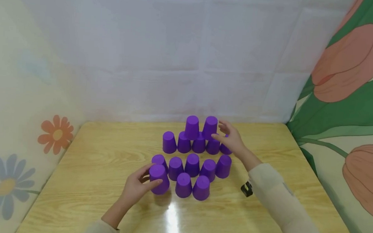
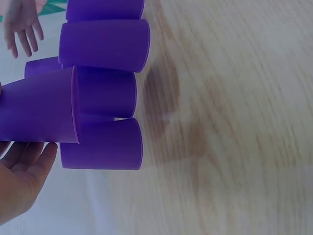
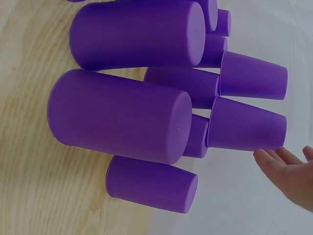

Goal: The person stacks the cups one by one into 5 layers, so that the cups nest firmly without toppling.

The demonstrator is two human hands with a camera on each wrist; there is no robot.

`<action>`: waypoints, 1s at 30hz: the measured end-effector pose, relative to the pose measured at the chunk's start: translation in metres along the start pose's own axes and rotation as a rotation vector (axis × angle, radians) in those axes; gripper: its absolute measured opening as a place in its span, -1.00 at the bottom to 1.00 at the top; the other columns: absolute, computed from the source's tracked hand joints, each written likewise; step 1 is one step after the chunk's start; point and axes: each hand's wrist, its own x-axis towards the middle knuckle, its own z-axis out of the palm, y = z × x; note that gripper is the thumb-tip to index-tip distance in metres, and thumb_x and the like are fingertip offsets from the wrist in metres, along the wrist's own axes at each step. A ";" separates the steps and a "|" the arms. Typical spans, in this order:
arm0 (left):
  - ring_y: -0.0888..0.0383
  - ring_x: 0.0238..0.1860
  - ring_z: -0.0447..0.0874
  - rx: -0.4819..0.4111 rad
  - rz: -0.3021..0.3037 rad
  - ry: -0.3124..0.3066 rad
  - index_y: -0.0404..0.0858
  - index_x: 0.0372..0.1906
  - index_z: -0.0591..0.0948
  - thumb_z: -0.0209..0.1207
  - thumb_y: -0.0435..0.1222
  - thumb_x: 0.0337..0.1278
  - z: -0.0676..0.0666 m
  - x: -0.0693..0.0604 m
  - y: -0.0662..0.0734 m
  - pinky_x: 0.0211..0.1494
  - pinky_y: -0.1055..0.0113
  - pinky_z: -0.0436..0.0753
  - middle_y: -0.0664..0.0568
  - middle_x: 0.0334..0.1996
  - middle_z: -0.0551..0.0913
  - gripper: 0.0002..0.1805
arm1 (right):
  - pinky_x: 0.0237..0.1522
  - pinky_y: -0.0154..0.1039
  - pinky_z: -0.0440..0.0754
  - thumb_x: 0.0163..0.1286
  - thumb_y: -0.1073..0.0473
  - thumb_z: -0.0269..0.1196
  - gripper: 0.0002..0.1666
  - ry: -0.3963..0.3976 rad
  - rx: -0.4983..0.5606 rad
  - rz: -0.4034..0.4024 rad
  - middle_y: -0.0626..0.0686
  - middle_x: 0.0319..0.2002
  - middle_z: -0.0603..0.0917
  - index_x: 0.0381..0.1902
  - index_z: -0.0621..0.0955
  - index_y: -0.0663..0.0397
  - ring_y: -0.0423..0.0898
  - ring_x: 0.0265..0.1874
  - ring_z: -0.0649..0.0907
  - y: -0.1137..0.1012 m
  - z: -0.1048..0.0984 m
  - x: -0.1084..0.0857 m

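In the head view my left hand (image 1: 136,187) grips an upside-down purple cup (image 1: 159,179), thumb on the near side and fingers behind it. The left wrist view has this held cup (image 2: 39,107) at the left, its rim off the table, in front of other cups. My right hand (image 1: 233,138) is beside the right-hand cup (image 1: 210,127) of two on an upper tier. Its fingers are extended, and in the right wrist view the fingertips (image 3: 261,155) are at that cup's side; whether they touch is unclear. The left upper cup (image 1: 192,127) stands next to it.
Below the upper pair runs a back row of inverted purple cups (image 1: 169,142). Nearer stands a middle row (image 1: 192,165), with two more cups (image 1: 184,185) in front. A small black object (image 1: 247,189) lies on the wooden table (image 1: 109,144) by the right sleeve. White cloth (image 1: 176,59) hangs behind.
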 end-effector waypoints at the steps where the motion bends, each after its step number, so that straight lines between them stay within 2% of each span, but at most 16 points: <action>1: 0.00 -0.08 0.45 0.000 0.001 0.000 -0.37 -0.01 0.46 0.33 -0.40 -0.30 0.000 0.001 0.002 -0.06 0.28 0.49 -0.19 -0.09 0.50 -0.43 | 0.12 -0.02 0.22 0.08 0.26 0.25 -0.28 -0.003 0.007 -0.001 0.36 0.10 0.29 0.18 0.22 0.28 0.20 0.07 0.31 0.001 0.000 -0.002; 12: -0.03 -0.08 0.45 0.004 0.012 -0.020 -0.37 0.03 0.44 0.32 -0.36 -0.25 -0.003 0.011 0.011 -0.07 0.24 0.49 -0.19 -0.09 0.50 -0.42 | 0.07 0.01 0.29 0.08 0.34 0.23 -0.31 -0.004 0.118 -0.017 0.38 0.06 0.33 0.16 0.22 0.34 0.25 0.05 0.32 0.012 0.005 -0.025; 16: 0.03 -0.09 0.46 0.020 0.014 -0.034 -0.31 0.03 0.45 0.32 -0.31 -0.24 -0.004 0.018 0.015 -0.08 0.26 0.50 -0.13 -0.11 0.52 -0.43 | 0.07 0.04 0.27 0.08 0.38 0.21 -0.34 -0.005 0.161 -0.022 0.41 0.05 0.33 0.14 0.24 0.38 0.26 0.05 0.31 0.017 0.009 -0.035; 22: 0.07 -0.09 0.46 0.024 0.023 -0.061 -0.24 0.02 0.46 0.32 -0.21 -0.24 -0.002 0.030 0.020 -0.06 0.26 0.49 -0.07 -0.12 0.52 -0.42 | 0.08 -0.01 0.28 0.06 0.45 0.19 -0.37 -0.007 0.191 -0.039 0.42 0.03 0.34 0.11 0.25 0.46 0.23 0.05 0.33 0.020 0.013 -0.050; 25: 0.03 -0.08 0.45 0.016 0.023 -0.068 -0.27 0.03 0.45 0.30 -0.25 -0.20 0.000 0.034 0.032 -0.05 0.23 0.48 -0.11 -0.11 0.52 -0.44 | 0.06 0.07 0.27 0.05 0.48 0.18 -0.40 -0.004 0.217 -0.046 0.42 0.01 0.36 0.08 0.27 0.48 0.25 0.03 0.33 0.021 0.016 -0.057; 30: 0.02 -0.08 0.45 -0.004 0.020 -0.059 -0.32 0.02 0.45 0.29 -0.31 -0.19 0.001 0.044 0.040 -0.06 0.26 0.49 -0.15 -0.11 0.51 -0.46 | 0.05 0.14 0.23 0.03 0.53 0.17 -0.44 -0.006 0.262 -0.062 0.45 -0.03 0.37 0.04 0.29 0.52 0.29 0.01 0.33 0.024 0.024 -0.069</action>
